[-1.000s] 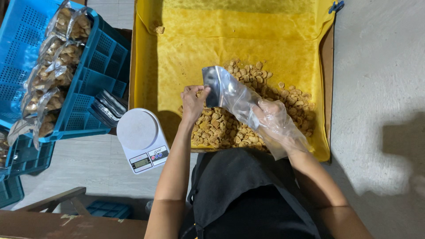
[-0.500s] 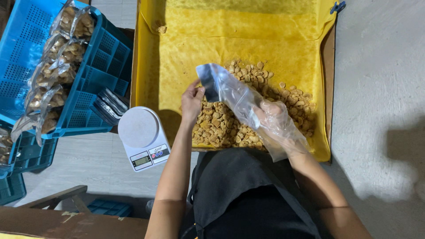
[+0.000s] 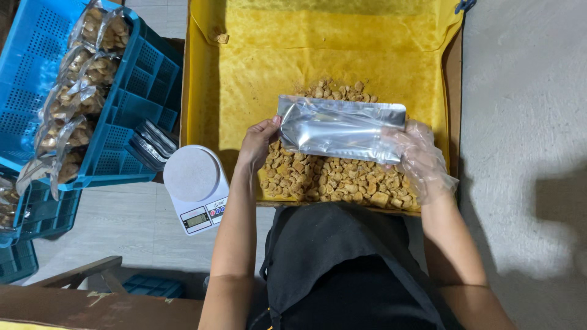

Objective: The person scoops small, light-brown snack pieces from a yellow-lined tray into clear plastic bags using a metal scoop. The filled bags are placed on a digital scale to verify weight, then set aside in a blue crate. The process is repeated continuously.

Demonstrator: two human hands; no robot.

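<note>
I hold a flat silver foil pouch (image 3: 339, 127) level between both hands, above a heap of small tan snack pieces (image 3: 333, 174). My left hand (image 3: 258, 143), bare, pinches the pouch's left end. My right hand (image 3: 417, 156), in a clear plastic glove, grips its right end. The snack pieces lie on a yellow cloth (image 3: 293, 55) that lines a shallow brown tray.
A white kitchen scale (image 3: 194, 183) sits left of the tray. Beside it lies a stack of flat pouches (image 3: 153, 143). A blue plastic crate (image 3: 131, 91) at the left holds several filled clear bags (image 3: 79, 91). More blue crates (image 3: 33, 214) stand below it. Grey floor lies to the right.
The pouch was slanted with my right hand low by the heap; now it is turned flat and horizontal, held at both ends.
</note>
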